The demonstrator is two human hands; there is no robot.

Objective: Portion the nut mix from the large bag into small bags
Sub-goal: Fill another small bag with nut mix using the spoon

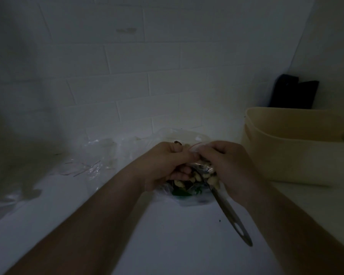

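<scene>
Dim room w/ white brick-pattern tiled wall (pixel 127 62) behind a white counter (pixel 167 235); light is low, detail soft.

Left hand (pixel 167 165) & right hand (pixel 226 165) meet at centre, both above the counter. Both have fingers curled, pinching the top edge of a small clear plastic zip bag w/ a thin red seal line (pixel 197 148). Left thumb lies along the top, right fingers bunch the bag mouth from the other side. Bag hangs between the hands, holding pale nuts w/ a few dark bits (pixel 207 175).

Just below the hands sits a large clear plastic bag of nut mix w/ green print (pixel 185 192), on the counter, partly hidden by the left hand. Pale & dark pieces visible inside; how full, can't tell.

Long metal spoon w/ a hole in its handle end (pixel 230 219) lies tilted, bowl end tucked in among the bags under the right hand, handle pointing toward the camera & to the right. Whether the right hand touches it, can't tell.

Left of the hands, near the wall: loose clear plastic bags, crumpled (pixel 93 155); more clear plastic at the far left counter edge (pixel 6 203).

Right side: large cream plastic tub (pixel 286 155) on the counter, close to the right hand. Behind it, dark folded object (pixel 294 94) leaning in the corner; what it is, unclear.
</scene>
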